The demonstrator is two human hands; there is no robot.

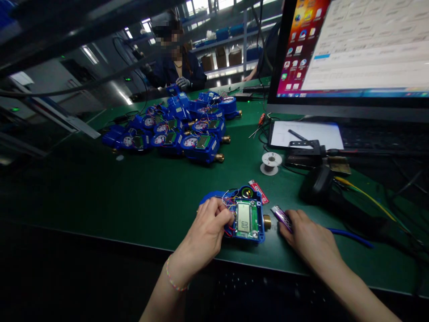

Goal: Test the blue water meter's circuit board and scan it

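Note:
An opened blue water meter (259, 235) lies on the green table in front of me, its circuit board and lit display (244, 217) facing up and a brass fitting (267, 222) on its right side. My left hand (209, 223) is closed in a pinch over the wires left of the display; what its fingertips hold is hidden. Right of the fitting, my right hand (306, 235) rests low over the table, closed on a purple, silver-ended battery (281, 217). Behind the meter lies a red battery-like piece with white lettering (259, 192).
Several blue meters (201, 147) are grouped at the back left. A wire spool (271, 163), a black handheld scanner (318, 188), a blue cable (350, 235) and a paper sheet (281, 134) lie to the right, below a monitor (351, 53). Across the table sits another person (177, 67).

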